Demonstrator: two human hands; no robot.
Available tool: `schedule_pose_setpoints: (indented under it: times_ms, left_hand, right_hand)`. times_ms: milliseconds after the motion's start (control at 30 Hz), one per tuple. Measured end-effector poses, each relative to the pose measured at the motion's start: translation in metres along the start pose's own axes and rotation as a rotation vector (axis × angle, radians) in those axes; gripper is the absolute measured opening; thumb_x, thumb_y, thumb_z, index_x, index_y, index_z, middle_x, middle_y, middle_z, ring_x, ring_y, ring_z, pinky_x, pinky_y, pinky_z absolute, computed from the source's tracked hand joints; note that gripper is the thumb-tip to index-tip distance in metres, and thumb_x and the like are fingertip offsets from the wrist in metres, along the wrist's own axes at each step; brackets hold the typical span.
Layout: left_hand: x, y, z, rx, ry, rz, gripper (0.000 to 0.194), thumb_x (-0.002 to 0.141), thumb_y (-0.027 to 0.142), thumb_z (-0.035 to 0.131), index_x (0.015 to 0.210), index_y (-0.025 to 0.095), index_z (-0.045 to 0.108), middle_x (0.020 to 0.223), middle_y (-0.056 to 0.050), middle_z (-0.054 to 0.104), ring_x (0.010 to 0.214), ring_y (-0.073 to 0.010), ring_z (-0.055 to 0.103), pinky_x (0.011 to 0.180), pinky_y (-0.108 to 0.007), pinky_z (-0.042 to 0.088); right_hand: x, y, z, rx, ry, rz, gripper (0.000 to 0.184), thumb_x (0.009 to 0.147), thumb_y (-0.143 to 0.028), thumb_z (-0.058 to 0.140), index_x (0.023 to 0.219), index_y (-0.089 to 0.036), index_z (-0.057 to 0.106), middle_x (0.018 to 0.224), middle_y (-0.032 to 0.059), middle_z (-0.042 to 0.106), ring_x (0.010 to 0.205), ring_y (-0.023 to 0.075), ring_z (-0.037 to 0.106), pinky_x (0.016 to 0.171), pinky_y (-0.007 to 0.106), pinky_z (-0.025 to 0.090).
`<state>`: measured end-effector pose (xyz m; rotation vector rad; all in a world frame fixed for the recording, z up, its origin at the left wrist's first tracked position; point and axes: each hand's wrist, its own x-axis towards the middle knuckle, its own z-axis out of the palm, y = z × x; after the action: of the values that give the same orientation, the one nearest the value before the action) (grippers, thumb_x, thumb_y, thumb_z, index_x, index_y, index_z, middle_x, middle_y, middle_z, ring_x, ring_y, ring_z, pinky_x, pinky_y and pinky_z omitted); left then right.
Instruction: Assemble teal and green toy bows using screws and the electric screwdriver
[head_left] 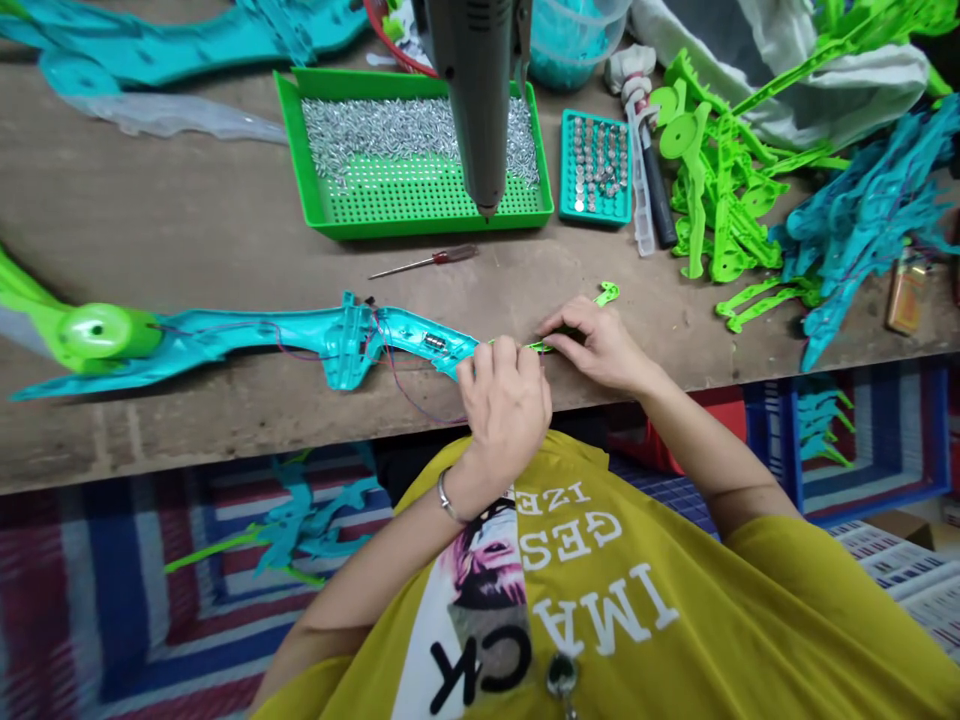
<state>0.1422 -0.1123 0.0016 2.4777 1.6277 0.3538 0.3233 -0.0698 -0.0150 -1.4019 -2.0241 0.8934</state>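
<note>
Turquoise bow limb (pixel 315 338) lies near green tray (pixel 431 224) of silver pellets (pixel 420 135).

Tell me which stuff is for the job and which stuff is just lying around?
For the job:
left hand on the turquoise plastic bow
right hand holding a lime-green plastic strip
purple and red wires

Just lying around:
red-handled screwdriver
green tray of metal pieces
pile of lime-green plastic parts
lighter
</note>
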Motion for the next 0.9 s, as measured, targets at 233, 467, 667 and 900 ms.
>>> schedule_pose_setpoints:
  times_ms: [233,467,667,900]
  left_hand:
    - [0.000,-0.027,-0.010,-0.069,-0.006,0.009,0.024,0.105,0.029,0.043,0.096,0.018,0.062,0.089,-0.008,0.065,0.073,-0.0209,0.061,0.060,-0.032,0.038]
    - [0.001,-0.039,-0.002,-0.251,0.107,0.110,0.024,0.103,0.031,0.052,0.096,0.019,0.072,0.083,-0.005,0.065,0.073,-0.0155,0.064,0.066,-0.027,0.045]
    - [0.000,-0.037,0.001,-0.134,0.101,0.193,0.022,0.098,0.023,0.056,0.085,0.020,0.073,0.080,-0.004,0.064,0.075,-0.0175,0.063,0.064,-0.028,0.043]
    - [0.001,-0.038,0.001,-0.109,0.079,0.136,0.018,0.096,0.022,0.057,0.086,0.020,0.071,0.085,-0.005,0.065,0.076,-0.0178,0.064,0.062,-0.028,0.042]
  right_hand:
    - [0.003,0.002,0.001,0.030,-0.009,0.004,0.011,0.091,-0.022,0.065,0.086,-0.024,0.074,0.089,0.0022,0.077,0.090,0.0197,0.067,0.090,0.039,0.050]
    - [0.004,0.000,0.002,0.024,0.000,0.013,0.012,0.092,-0.023,0.061,0.085,-0.021,0.070,0.087,0.0035,0.074,0.088,0.0197,0.063,0.087,0.038,0.048]
    - [0.005,-0.001,0.003,0.052,0.003,0.045,0.015,0.095,-0.025,0.057,0.085,-0.021,0.068,0.089,0.0042,0.074,0.089,0.0195,0.062,0.086,0.037,0.046]
    - [0.005,-0.002,0.007,0.014,0.034,0.015,0.004,0.087,-0.023,0.066,0.086,-0.020,0.068,0.089,0.0044,0.074,0.089,0.0205,0.062,0.085,0.038,0.045]
